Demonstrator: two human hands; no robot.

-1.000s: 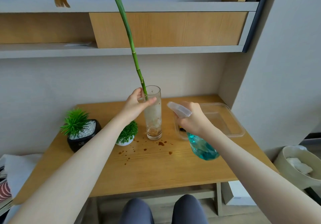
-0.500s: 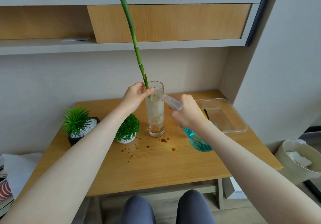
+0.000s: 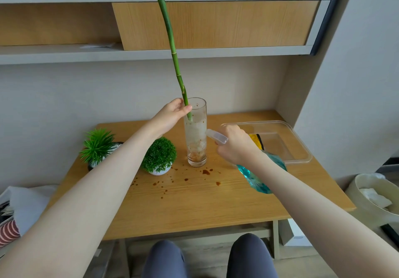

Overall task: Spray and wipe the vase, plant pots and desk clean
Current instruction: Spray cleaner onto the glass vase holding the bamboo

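Note:
A tall glass vase (image 3: 196,146) with brown specks and white foam on its wall stands on the wooden desk (image 3: 194,202). A long green stem (image 3: 172,49) rises from it. My left hand (image 3: 170,116) grips the stem at the vase's rim. My right hand (image 3: 234,146) holds a spray bottle (image 3: 257,176) of blue liquid, its nozzle close to the vase's right side. A round green plant in a white pot (image 3: 159,159) and a spiky plant in a black pot (image 3: 98,146) stand left of the vase. Brown spots (image 3: 185,179) dot the desk.
A clear plastic tray (image 3: 298,146) with a yellow cloth (image 3: 255,141) lies at the desk's back right. A shelf (image 3: 151,53) hangs above. A pale bin (image 3: 375,200) with white paper stands on the floor to the right. My knees show below the desk's front edge.
My right hand has brought the spray bottle's nozzle in toward the vase's side, and more white foam covers the glass. My left hand keeps its hold on the stem.

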